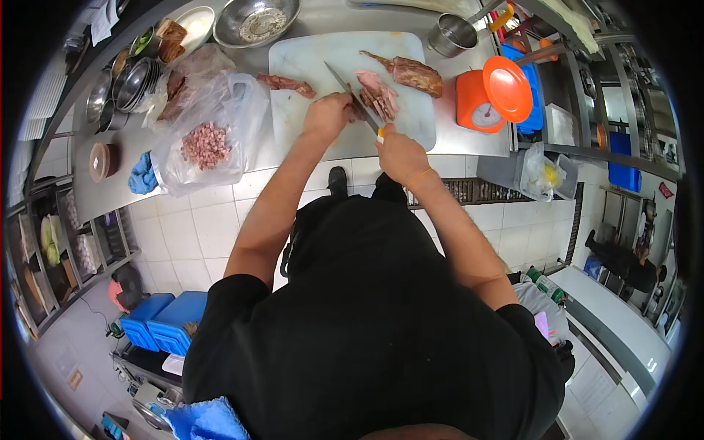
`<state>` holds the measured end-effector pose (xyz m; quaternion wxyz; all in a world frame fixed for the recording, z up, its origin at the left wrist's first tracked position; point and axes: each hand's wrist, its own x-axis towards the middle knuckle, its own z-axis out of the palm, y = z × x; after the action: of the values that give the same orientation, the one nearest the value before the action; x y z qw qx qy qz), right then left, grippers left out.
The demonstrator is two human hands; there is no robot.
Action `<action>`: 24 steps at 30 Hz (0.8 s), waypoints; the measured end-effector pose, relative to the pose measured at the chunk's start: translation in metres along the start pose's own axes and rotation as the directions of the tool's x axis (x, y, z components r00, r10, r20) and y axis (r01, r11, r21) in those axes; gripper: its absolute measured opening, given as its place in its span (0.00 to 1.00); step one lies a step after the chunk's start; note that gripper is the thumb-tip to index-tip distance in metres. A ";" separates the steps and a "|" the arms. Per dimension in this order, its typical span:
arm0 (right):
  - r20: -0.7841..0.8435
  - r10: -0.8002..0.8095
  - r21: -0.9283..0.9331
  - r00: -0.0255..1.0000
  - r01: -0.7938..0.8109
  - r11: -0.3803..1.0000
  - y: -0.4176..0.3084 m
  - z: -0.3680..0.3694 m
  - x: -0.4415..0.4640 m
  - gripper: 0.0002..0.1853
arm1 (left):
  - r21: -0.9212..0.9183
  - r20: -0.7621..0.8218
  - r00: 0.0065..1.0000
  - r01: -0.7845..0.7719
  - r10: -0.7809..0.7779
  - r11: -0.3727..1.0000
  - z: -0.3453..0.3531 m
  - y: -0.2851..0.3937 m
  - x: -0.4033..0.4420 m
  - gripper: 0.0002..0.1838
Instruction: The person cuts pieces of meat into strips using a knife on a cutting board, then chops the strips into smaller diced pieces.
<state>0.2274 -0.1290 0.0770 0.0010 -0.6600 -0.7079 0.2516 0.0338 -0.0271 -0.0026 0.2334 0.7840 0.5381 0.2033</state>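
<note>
My right hand [403,155] is closed round the handle of a kitchen knife [358,91], whose blade points away to the upper left over the white cutting board [301,57]. My left hand [328,115] has its fingers curled beside the blade, on a small bit of meat mostly hidden under them. Right of the blade lies a pile of sliced pink meat [378,97]. A larger browned piece of meat [416,75] rests at the board's upper right. Another reddish strip of meat [289,85] crosses the board's left edge.
Left of the board are a plastic bag [242,139] with diced meat [206,144] and a blue cloth [144,174]. A metal colander [257,20] and a pot [452,35] stand behind. An orange scale [480,103] is on the right. Another person [631,265] is far right.
</note>
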 end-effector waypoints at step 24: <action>0.023 0.082 -0.020 0.996 -0.081 0.996 0.012 0.031 -0.025 0.22 | -0.062 -0.018 1.000 -0.015 0.014 0.998 0.013 0.016 -0.019 0.09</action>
<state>0.2319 -0.1633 0.0539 -0.0241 -0.6852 -0.6828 0.2525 0.0469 -0.0522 -0.0053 0.2513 0.7783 0.5280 0.2285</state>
